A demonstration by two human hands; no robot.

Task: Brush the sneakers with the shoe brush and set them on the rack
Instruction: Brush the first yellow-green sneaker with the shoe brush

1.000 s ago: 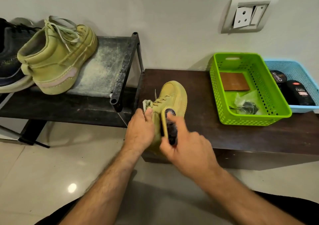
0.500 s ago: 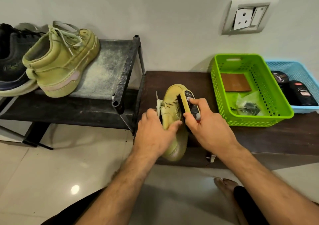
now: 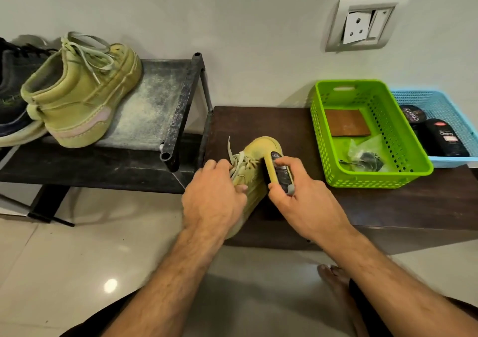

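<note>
An olive-green sneaker (image 3: 260, 153) lies on the dark wooden bench (image 3: 271, 122), toe pointing away from me. My left hand (image 3: 214, 194) grips it around the laces and ankle. My right hand (image 3: 300, 194) holds the shoe brush (image 3: 280, 171) pressed against the sneaker's right side, its dark back facing up. The matching olive sneaker (image 3: 82, 93) stands on the dusty metal shoe rack (image 3: 160, 98) at the left, heel toward me.
A dark sneaker (image 3: 13, 96) sits at the rack's far left. On the bench's right stand a green basket (image 3: 375, 176) holding a brown block and a bag, and a blue basket (image 3: 445, 98) with black polish containers. Pale tiled floor lies below; my bare foot (image 3: 333, 277) is on it.
The brush moved from the sneaker's top to its right side. My left hand has kept its hold on the sneaker.
</note>
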